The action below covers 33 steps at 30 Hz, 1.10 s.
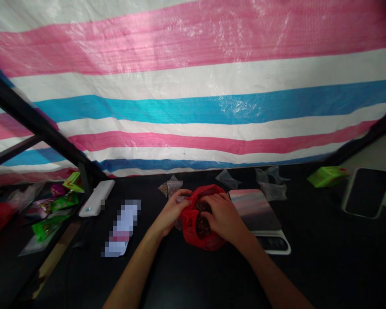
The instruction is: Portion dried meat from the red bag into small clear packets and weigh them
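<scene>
A red plastic bag [206, 246] stands with its mouth open on the black table, and small dark brown pieces [203, 225] show inside it. My right hand [223, 214] reaches into the mouth from the right. Its thumb and fingers are apart over the brown pieces, with the fingertips partly hidden. At the bag's left side, my left hand [175, 212] is closed on a small clear plastic bag [179, 223], thumb near the red rim. Just right of the red bag lies a flat scale [255, 210] with a shiny plate and dark display.
Small filled clear bags [172, 185] lie behind my left hand; more clear bags [272, 184] are behind the scale. At left are a white box-shaped device [98, 197], a blurred-out phone-like object [122, 227] and a black frame bar [51, 135]. A green box [328, 176] and a dark-screened device [367, 192] stand right.
</scene>
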{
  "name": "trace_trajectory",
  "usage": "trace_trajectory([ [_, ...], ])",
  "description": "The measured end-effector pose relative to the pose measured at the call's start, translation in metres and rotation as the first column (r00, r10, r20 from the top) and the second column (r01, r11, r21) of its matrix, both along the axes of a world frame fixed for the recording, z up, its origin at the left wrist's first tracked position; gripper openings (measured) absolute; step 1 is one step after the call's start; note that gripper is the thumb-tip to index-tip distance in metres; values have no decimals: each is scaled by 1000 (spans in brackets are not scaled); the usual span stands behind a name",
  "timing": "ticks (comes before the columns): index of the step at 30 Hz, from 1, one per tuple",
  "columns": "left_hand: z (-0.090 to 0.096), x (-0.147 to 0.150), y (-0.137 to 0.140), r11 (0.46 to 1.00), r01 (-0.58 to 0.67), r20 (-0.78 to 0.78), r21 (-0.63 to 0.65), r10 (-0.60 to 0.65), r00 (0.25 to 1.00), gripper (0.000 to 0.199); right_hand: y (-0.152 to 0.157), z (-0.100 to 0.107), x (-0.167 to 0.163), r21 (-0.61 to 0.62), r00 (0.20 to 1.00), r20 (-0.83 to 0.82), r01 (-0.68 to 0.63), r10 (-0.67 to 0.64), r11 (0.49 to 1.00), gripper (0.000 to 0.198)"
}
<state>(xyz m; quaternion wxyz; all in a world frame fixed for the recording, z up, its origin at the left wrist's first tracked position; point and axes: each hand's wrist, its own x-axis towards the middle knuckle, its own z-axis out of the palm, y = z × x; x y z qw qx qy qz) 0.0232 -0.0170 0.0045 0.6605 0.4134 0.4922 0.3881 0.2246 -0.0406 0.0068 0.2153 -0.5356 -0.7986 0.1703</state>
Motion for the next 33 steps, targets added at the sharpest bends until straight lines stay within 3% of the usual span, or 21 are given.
trace_trajectory([
  [12,-2,-4,5,995,-23,-28,92,26,999,43,1,-6,-5,53,994,-45,98,-96,994,24],
  [18,-1,-5,3,998,19,77,62,-23,997,47,2,-8,-5,68,993,-49,115,-111,991,25],
  [23,-5,-2,6,995,-60,17,75,59,998,41,1,-9,-6,92,994,-56,103,-99,990,26],
  [30,-3,-4,4,994,39,27,101,-42,999,39,2,-9,-6,71,991,-72,121,-116,990,24],
  [33,-5,-5,7,991,28,-16,134,-26,1000,38,3,-7,-5,57,987,-105,130,-123,990,26],
])
